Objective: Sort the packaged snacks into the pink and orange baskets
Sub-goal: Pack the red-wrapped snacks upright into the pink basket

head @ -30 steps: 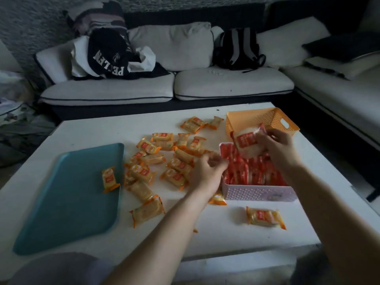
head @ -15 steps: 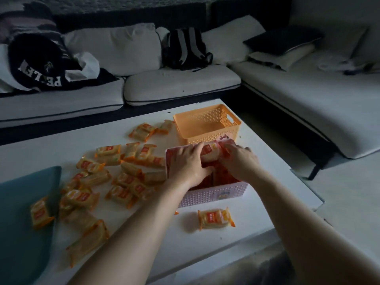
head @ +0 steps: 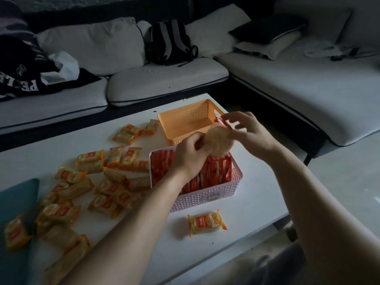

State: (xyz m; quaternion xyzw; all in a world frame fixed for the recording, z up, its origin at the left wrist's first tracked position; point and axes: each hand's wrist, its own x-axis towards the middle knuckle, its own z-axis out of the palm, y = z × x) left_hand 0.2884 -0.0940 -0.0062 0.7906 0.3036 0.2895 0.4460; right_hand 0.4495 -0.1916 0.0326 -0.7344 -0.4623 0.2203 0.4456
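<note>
Orange-wrapped snacks (head: pixel 115 182) litter the tabletop (head: pixel 257 202) left of the packed pink basket (head: pixel 205 197). Above it, left hand (head: pixel 190 156) and right hand (head: pixel 246 133) pinch one red-wrapped snack (head: pixel 218 140); the orange basket (head: pixel 185 122) sits empty. With so little room, it may slip out.

One basket (head: pixel 207 197) sits before the other basket (head: pixel 185 120), loose snacks (head: pixel 115 182) left.

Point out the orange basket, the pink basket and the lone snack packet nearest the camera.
orange basket (head: pixel 164 117): head view, left rim.
pink basket (head: pixel 205 197): head view, near wall.
lone snack packet (head: pixel 206 222): head view, middle of wrapper.
</note>
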